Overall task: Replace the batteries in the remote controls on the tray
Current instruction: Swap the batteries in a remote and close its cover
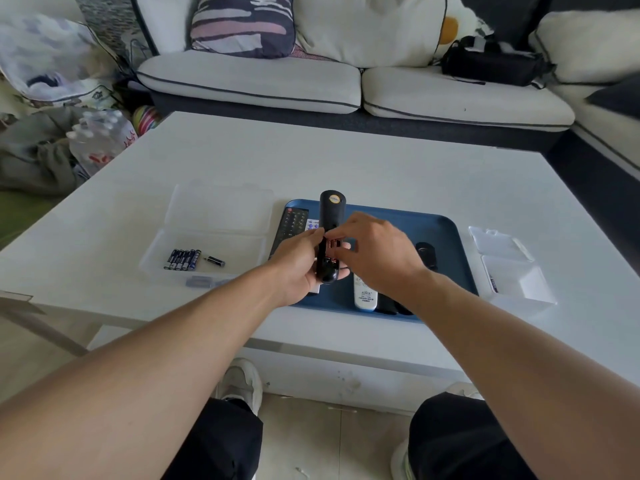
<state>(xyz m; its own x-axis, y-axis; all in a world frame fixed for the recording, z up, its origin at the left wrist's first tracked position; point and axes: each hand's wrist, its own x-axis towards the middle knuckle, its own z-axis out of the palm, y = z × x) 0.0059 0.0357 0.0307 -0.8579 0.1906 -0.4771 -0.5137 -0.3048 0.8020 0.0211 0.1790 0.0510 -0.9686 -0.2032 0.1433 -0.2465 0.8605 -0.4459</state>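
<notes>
Beside tray [446, 233]: six batteries [182, 259].

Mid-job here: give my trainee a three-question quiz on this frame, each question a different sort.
1. True or false: the left hand holds the black remote above the tray.
2. The loose batteries lie in: A) the tray B) the clear box left of the tray C) the white box.
3. What are the right hand's fingers working at?

Key: 1 true; 2 B; 3 the remote's open battery compartment.
</notes>
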